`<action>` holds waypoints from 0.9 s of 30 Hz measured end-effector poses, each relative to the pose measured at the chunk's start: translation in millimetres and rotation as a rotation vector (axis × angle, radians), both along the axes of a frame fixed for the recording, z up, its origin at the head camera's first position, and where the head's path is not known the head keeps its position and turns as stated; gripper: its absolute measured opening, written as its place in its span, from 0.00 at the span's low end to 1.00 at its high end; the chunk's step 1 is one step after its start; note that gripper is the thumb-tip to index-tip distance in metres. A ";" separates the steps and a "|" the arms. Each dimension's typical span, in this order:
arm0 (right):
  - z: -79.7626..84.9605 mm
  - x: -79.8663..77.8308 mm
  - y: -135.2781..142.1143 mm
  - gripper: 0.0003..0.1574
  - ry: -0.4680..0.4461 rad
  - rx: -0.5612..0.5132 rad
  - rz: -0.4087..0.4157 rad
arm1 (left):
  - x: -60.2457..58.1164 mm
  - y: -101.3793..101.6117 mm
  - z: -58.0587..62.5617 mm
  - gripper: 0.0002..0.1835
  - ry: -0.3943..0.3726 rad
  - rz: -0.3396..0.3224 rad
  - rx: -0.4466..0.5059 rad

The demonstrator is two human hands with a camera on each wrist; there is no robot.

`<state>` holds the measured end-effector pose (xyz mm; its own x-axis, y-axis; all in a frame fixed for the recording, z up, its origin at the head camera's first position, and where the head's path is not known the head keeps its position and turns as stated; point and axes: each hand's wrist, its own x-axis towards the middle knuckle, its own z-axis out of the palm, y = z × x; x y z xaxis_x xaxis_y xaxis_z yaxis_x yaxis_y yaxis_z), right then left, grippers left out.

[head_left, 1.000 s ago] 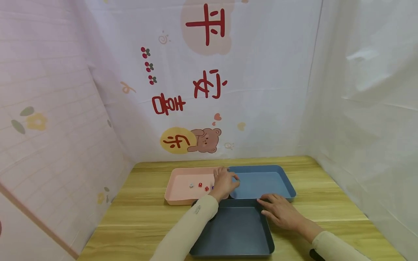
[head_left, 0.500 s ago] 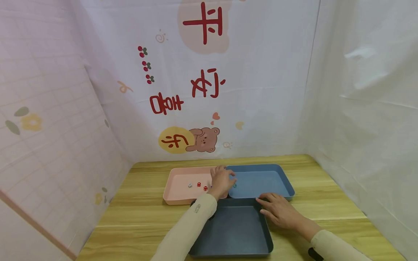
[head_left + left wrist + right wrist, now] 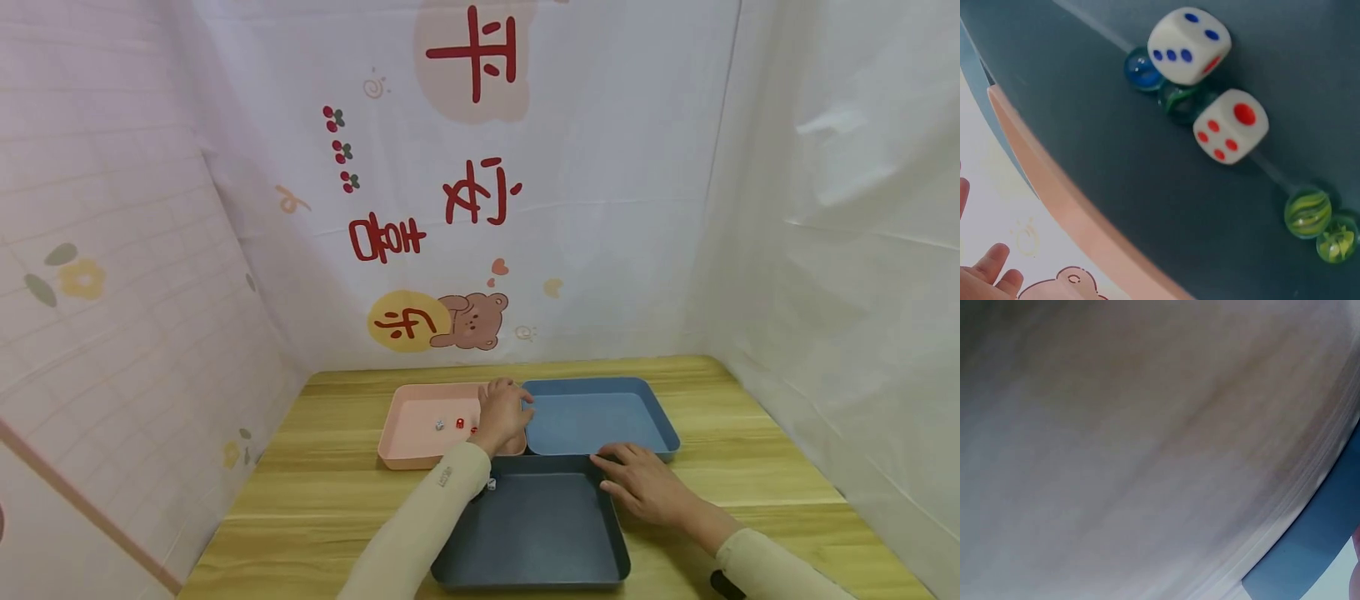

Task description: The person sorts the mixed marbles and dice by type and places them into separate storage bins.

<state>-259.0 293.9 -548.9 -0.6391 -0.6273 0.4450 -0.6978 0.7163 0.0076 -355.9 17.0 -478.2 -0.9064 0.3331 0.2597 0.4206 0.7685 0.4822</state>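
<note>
My left hand (image 3: 502,414) hovers at the right end of the pink tray (image 3: 411,417), beside the left rim of the blue tray (image 3: 600,421). Its fingers are loosely bent and apart, with nothing seen between them. In the left wrist view the fingertips (image 3: 994,259) show at the lower left. My right hand (image 3: 641,483) rests its relaxed fingers on the back right corner of the dark tray (image 3: 547,533). A white die (image 3: 440,425) and red dice (image 3: 460,423) lie in the pink tray, partly hidden by the left hand.
Inside the dark tray, the left wrist view shows two white dice (image 3: 1232,125), a blue marble (image 3: 1142,70), a green marble (image 3: 1180,105) and yellow-green marbles (image 3: 1308,214). All three trays stand on a wooden table (image 3: 285,500) before a printed cloth (image 3: 622,208).
My left hand has drawn back leftward from the blue tray to over the pink one. A small greenish thing at its fingertips earlier is now out of sight. The right hand stays put.
</note>
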 end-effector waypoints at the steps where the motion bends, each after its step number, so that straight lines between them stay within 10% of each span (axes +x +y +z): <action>1: -0.2 0.1 0.1 0.27 0.001 -0.002 0.002 | 0.1 -0.5 1.0 0.07 0.004 0.001 -0.008; 27: -2.1 0.6 1.0 0.27 0.003 -0.009 -0.002 | 9.9 -43.4 26.0 0.09 -0.030 -0.131 0.125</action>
